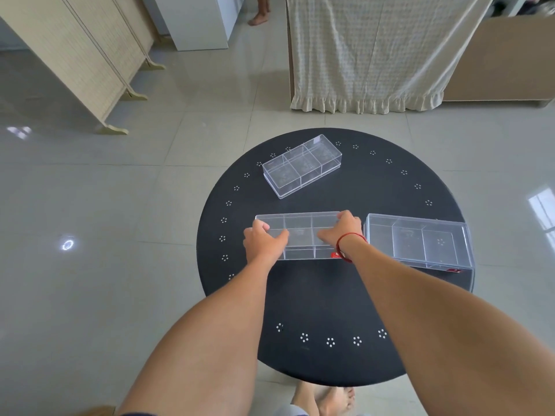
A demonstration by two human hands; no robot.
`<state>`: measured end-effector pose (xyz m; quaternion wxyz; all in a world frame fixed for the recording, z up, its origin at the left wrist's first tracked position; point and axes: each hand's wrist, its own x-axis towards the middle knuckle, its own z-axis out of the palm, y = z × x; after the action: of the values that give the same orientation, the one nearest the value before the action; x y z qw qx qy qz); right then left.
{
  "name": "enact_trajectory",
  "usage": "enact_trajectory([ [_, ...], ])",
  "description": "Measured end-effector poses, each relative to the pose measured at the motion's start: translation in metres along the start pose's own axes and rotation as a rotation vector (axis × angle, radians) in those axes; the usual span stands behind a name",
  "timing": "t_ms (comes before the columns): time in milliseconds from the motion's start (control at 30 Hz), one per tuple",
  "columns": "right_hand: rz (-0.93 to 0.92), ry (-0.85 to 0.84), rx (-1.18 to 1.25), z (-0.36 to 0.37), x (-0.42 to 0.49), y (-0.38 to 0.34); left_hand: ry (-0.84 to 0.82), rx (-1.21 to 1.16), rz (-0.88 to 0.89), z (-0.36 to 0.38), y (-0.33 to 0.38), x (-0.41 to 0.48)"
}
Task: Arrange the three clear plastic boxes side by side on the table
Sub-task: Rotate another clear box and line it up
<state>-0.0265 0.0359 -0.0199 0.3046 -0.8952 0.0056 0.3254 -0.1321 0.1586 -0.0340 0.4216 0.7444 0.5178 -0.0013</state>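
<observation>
**Both hands grip the middle clear box on the round black table**

A round table (315,295) with a matte black top carries a ring of small white dot clusters near its edge. Three rectangular boxes of hard, glossy clear plastic lie on it, each split by thin transparent dividers into compartments.

The middle box (300,232) sits near the centre of the table, its long side running left to right. The left hand (262,243) clasps its left end, fingers curled over the far edge and thumb lying across the top. The right hand (342,232) clasps its right end in the same way, fingers hooked over the far corner, thumb pointing inward along the lid. A thin red cord bracelet (350,244) circles the right wrist. A small red label shows at the box's near right corner.

The right box (420,241) lies just beside the held one, slightly tilted clockwise, its near right corner close to the table's rim. Whether the two touch I cannot tell. The far box (301,165) rests well apart, toward the back of the table, turned on a diagonal.

Beneath is a floor of pale, shiny tiles (90,235). Behind stand a woven folding screen (81,55) and a crinkled cream cloth (375,55) with a ruffled hem.
</observation>
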Motion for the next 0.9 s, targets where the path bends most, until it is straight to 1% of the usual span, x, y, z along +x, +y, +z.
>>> enact_trajectory([
  [133, -0.047, 0.028, -0.114, 0.013, -0.001, 0.008, -0.001, 0.027, -0.001, 0.007, -0.012, -0.002],
  [200, -0.118, 0.077, -0.221, 0.021, -0.003, 0.013, 0.019, 0.075, 0.034, 0.012, -0.016, -0.003],
  [233, -0.182, 0.097, -0.302, 0.025, -0.004, 0.015, 0.043, 0.130, 0.083, 0.014, -0.016, -0.003],
  [300, -0.333, 0.086, -0.439, 0.030, -0.005, 0.018, 0.060, 0.292, 0.258, 0.014, -0.013, -0.005],
  [333, -0.380, 0.052, -0.478, 0.032, -0.005, 0.019, 0.026, 0.371, 0.343, 0.014, -0.011, -0.006],
  [367, -0.401, 0.011, -0.502, 0.033, -0.006, 0.020, -0.036, 0.417, 0.385, 0.014, -0.009, -0.008],
  [433, -0.398, -0.047, -0.530, 0.031, -0.010, 0.024, -0.182, 0.442, 0.345, 0.013, -0.009, -0.014],
  [467, -0.395, -0.056, -0.543, 0.029, -0.013, 0.027, -0.219, 0.441, 0.321, 0.013, -0.011, -0.017],
  [600, -0.376, -0.069, -0.570, 0.019, -0.031, 0.041, -0.267, 0.474, 0.279, 0.013, -0.019, -0.036],
  [767, -0.324, -0.014, -0.590, 0.013, -0.052, 0.054, -0.304, 0.477, 0.245, 0.017, -0.026, -0.064],
  [900, -0.305, -0.019, -0.599, 0.013, -0.061, 0.058, -0.315, 0.493, 0.226, 0.018, -0.029, -0.075],
])
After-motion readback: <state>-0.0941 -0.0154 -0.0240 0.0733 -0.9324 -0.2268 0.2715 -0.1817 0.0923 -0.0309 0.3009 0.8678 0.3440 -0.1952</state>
